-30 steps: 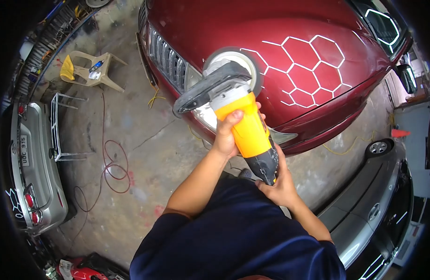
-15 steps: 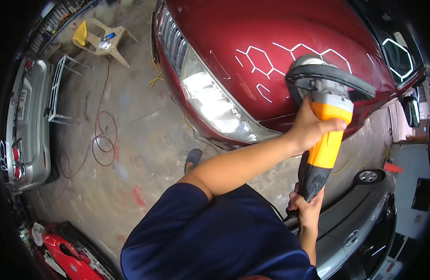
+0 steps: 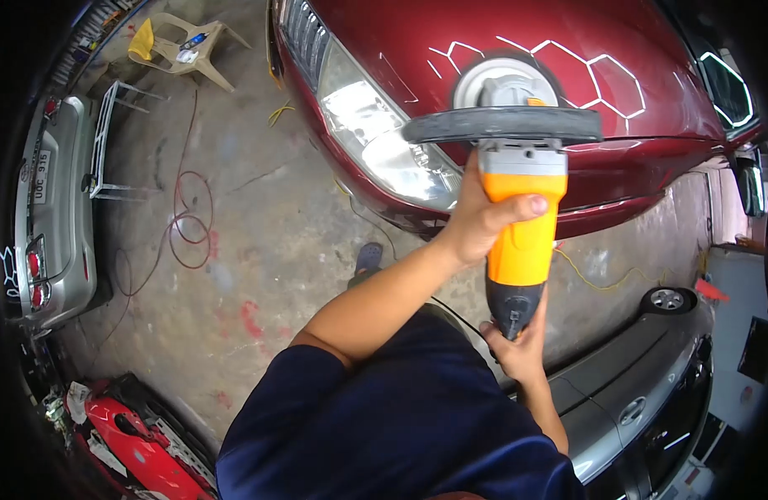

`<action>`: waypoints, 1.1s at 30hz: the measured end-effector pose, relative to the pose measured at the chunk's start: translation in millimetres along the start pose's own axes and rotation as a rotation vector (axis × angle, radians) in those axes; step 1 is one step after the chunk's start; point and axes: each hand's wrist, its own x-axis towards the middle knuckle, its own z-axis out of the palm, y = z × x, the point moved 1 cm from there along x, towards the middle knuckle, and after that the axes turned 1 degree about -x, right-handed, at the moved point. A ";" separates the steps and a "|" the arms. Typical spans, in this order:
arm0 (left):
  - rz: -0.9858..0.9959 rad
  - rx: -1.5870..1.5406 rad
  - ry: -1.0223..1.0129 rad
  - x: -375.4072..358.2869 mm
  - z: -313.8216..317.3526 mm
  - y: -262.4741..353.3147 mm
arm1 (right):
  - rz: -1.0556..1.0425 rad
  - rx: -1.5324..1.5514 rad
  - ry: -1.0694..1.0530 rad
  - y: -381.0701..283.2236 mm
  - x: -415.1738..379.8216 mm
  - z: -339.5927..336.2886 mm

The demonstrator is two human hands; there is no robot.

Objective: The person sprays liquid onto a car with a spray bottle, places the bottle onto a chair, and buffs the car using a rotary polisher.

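A polisher with a yellow body [image 3: 527,242], a grey head and a black rear end lies over the front corner of a dark red car [image 3: 384,33]. Its round pale pad [image 3: 476,77] is at the glossy hood beside the headlight [image 3: 376,133]; the exact contact is hidden. A curved black handle [image 3: 517,123] spans its head. My left hand [image 3: 477,218] wraps round the yellow body just behind the head, thumb on top. Lower down, my right hand [image 3: 522,348] grips the black rear end, where a dark cord trails off.
Behind on the left are a beige plastic chair [image 3: 202,60], a white metal frame [image 3: 103,142] and a silver car [image 3: 63,208]. A red hose [image 3: 184,218] coils on the floor. Red bodywork [image 3: 138,446] lies lower left, a grey car [image 3: 605,383] lower right.
Both hands have swung the polisher left across the hood, so its pad is nearer the headlight. The tool now points more directly away from me. The camera view has shifted slightly.
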 end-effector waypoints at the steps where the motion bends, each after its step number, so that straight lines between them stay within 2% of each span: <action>1: -0.007 0.010 0.000 -4.0 -7.4 -0.1 | -0.050 -0.008 -0.009 4.6 1.8 5.1; 5: 0.012 0.108 -0.050 -18.7 -37.2 -1.4 | -0.114 -0.035 -0.047 12.7 3.4 17.4; 9: -0.032 0.063 -0.065 -31.3 -50.3 6.0 | -0.083 -0.087 -0.114 18.7 5.5 20.6; 13: 0.007 -0.084 0.039 -42.1 -57.1 15.4 | -0.150 -0.160 -0.129 18.3 12.8 36.3; 19: 0.060 -0.120 0.041 -43.9 -97.0 28.2 | -0.042 -0.136 -0.225 12.1 31.4 59.7; 22: 0.052 -0.151 0.063 -42.9 -107.4 45.3 | -0.079 -0.134 -0.252 -1.8 42.4 75.8; 23: 0.055 -0.152 0.072 -41.5 -110.7 49.6 | -0.160 -0.213 -0.227 -6.9 45.1 80.2; 26: 0.052 -0.109 0.102 -35.3 -115.1 61.6 | -0.140 -0.175 -0.256 -22.2 49.9 87.7; 33: 0.017 0.005 0.109 -2.1 -87.4 76.7 | -0.344 -0.385 -0.186 -58.6 41.8 58.6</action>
